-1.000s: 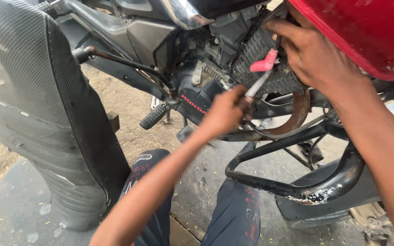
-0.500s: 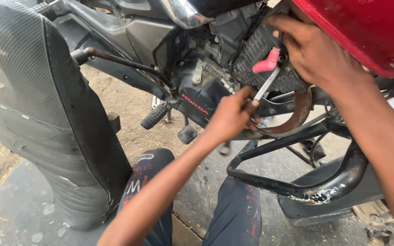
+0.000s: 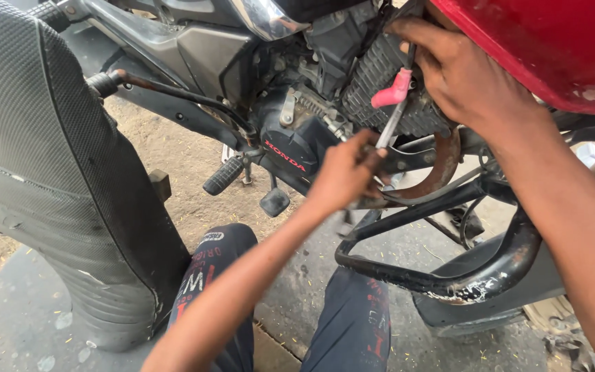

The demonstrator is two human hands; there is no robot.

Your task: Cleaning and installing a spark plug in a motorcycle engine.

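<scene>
My left hand is closed around the lower end of a slim silver tool that slants up toward a pink plug cap on the finned engine cylinder. Reaching in from the right under the red fuel tank, my right hand pinches the black lead just above that pink cap. The tool's tip is hidden behind the cap.
A black carbon-pattern seat stands upright at the left. Below the engine are a rusty exhaust bend, a black crash guard tube, a footpeg and a kick lever. My knees rest on the concrete.
My left hand has edged slightly up and right along the tool. The right hand stays by the pink cap.
</scene>
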